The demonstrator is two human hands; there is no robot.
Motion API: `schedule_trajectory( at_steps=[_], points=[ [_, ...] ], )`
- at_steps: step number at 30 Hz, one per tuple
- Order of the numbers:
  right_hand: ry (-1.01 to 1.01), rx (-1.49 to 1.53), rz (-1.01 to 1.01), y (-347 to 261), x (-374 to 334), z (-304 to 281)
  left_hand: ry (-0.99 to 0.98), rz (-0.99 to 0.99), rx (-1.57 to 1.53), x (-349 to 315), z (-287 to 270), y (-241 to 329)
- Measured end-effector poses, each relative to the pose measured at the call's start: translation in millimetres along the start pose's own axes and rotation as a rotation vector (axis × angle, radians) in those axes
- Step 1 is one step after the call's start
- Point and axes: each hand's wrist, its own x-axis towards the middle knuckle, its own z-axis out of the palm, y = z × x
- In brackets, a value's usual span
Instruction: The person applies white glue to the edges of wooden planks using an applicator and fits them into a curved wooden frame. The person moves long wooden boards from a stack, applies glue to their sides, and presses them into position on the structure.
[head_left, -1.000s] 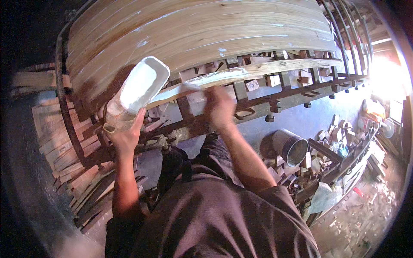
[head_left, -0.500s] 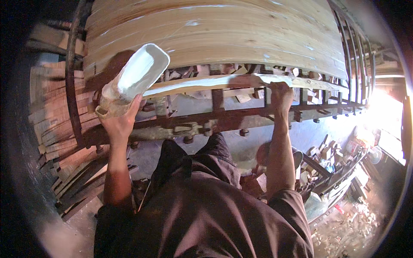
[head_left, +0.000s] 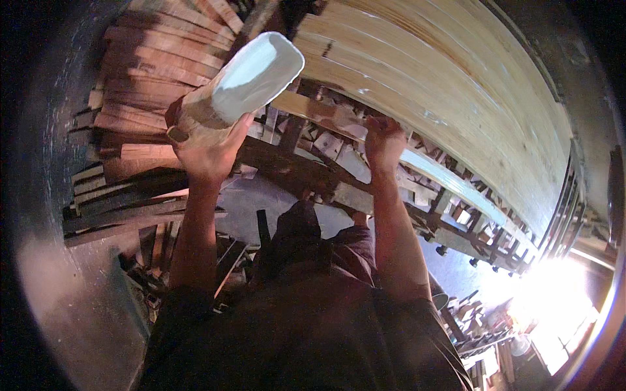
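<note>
My left hand [head_left: 210, 153] is closed around the lower part of a cut-open whitish plastic container [head_left: 257, 77]. It is held tilted, its wide opening facing up, and its inside is coated white. My right hand [head_left: 385, 146] is a closed fist over a long narrow wooden strip [head_left: 313, 111]; whatever its fingers hold is hidden. Along the strip to the right of this hand runs a wet-looking white coating. Behind the strip lies a broad panel of boards [head_left: 443, 78] set edge to edge, with pale smears on it.
Stacked wooden boards [head_left: 153, 85] fill the left side. Below the strip a dark rack frame [head_left: 280, 163] crosses in front of me, with offcuts under it. More scrap wood [head_left: 482, 326] lies at the lower right, near bright light. My legs are close to the rack.
The view has turned left, bringing more stacked boards in and tilting the panel. My right hand has moved left along the strip, nearer my left hand, which still holds the container.
</note>
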Motion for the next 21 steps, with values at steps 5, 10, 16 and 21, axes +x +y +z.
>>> schedule_trajectory(
  at_steps=[5, 10, 16, 21],
  points=[
    [-0.039, 0.085, -0.04, -81.9, 3.2, 89.9, 0.087, -0.12, 0.254, -15.7, -35.9, -25.7],
    [-0.164, 0.264, -0.16, -108.7, 3.6, 96.7, 0.152, -0.268, 0.182, -24.3, -48.8, -31.2],
    [-0.032, -0.081, -0.42, -66.1, -11.4, 21.9, 0.038, -0.245, 0.119, -35.8, -56.5, -55.8],
    [-0.072, -0.25, -0.868, -83.7, -2.0, 72.3, 0.065, -0.168, 0.017, -33.2, -48.6, -56.2]
  ],
)
